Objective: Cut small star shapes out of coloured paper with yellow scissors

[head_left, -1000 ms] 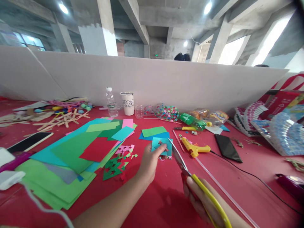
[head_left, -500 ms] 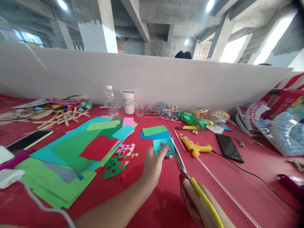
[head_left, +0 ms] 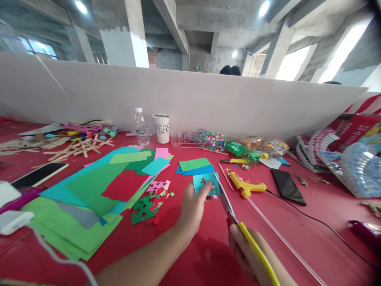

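Note:
My left hand (head_left: 195,200) pinches a small blue paper piece (head_left: 198,183) with star-shaped holes between thumb and fingers. In my right hand (head_left: 248,246) is a pair of scissors (head_left: 226,204) with yellow handles. The blades point up and away, meeting the right edge of the blue paper. Part of the paper lies under my left thumb. Just left of my left hand are a green paper with star cut-outs (head_left: 143,210) and a pink one (head_left: 157,186). Beyond the blue paper lie a green strip (head_left: 195,163) and a blue strip.
Coloured paper sheets (head_left: 74,234) spread over the left of the red table. To the right are a yellow glue gun (head_left: 247,186), a box cutter (head_left: 235,161), a black phone (head_left: 287,186) and a green bottle (head_left: 244,151). A water bottle (head_left: 142,129) and white cup (head_left: 162,129) stand near the partition.
Almost nothing differs. The whole view has shifted slightly; both hands, the blue paper and the scissors keep nearly the same positions.

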Tool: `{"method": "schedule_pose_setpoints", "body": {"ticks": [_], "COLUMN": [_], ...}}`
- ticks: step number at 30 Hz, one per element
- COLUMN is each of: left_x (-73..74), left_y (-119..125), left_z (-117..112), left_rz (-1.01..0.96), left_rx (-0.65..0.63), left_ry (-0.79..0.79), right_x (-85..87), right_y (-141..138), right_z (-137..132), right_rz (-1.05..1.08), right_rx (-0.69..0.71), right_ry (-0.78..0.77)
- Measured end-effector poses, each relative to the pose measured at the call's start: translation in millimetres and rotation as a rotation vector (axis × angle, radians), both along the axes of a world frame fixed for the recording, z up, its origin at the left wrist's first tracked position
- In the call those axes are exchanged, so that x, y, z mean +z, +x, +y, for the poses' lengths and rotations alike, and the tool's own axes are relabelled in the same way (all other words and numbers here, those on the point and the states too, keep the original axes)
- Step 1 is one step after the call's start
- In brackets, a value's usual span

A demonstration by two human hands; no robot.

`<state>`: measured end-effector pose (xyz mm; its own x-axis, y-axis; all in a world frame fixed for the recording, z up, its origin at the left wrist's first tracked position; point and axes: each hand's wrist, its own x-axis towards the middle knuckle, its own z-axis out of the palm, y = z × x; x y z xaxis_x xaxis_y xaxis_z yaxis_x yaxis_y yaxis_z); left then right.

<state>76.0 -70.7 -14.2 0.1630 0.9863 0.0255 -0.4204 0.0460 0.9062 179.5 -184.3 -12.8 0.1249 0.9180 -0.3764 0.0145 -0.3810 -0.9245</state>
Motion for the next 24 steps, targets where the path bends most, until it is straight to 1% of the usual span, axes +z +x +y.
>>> {"method": "schedule_pose_setpoints", "body": {"ticks": [3,7,11,13,16,18,19,20,22,24], "left_x": [-1.4,0.5,5.1,6.9,7.8,7.8,8.0,8.3,9.3,10.1], "left_y": [0.2,-0.4,-1.7,-2.4,-3.5,-4.5,-5.3,-6.1,-8.1,-10.1], "left_z": [1.0,1.3,2.9,4.7,8.3,10.9,12.4,14.0,17.7,21.9], "left_rz": [-0.018,-0.030,-0.057,-0.125,-0.260,-0.309,-0.321,-0.328,-0.344,-0.349], "left_rx": [0.000,-0.006,-0.007,-0.057,-0.188,-0.264,-0.288,-0.299,-0.272,-0.225], "left_ry": [-0.012,-0.033,-0.073,-0.108,-0.249,-0.336,-0.354,-0.358,-0.348,-0.338], "right_x": [-1.2,-2.7,-7.5,-12.4,-17.9,-16.6,-14.3,-11.2,-4.9,-1.7], "right_y": [0.8,2.4,8.4,12.3,16.0,15.5,14.1,12.0,6.7,1.2], "right_z": [0.9,0.8,2.0,5.7,16.3,24.7,28.6,32.1,37.4,40.7], "right_rz": [-0.008,-0.019,-0.074,-0.076,-0.020,0.009,0.006,-0.017,-0.040,-0.042], "right_rx": [0.001,-0.042,-0.001,0.013,0.019,0.022,0.024,-0.019,-0.055,-0.062], "right_ry": [0.010,-0.039,-0.018,-0.011,-0.003,-0.024,-0.041,0.004,0.043,0.051]}}
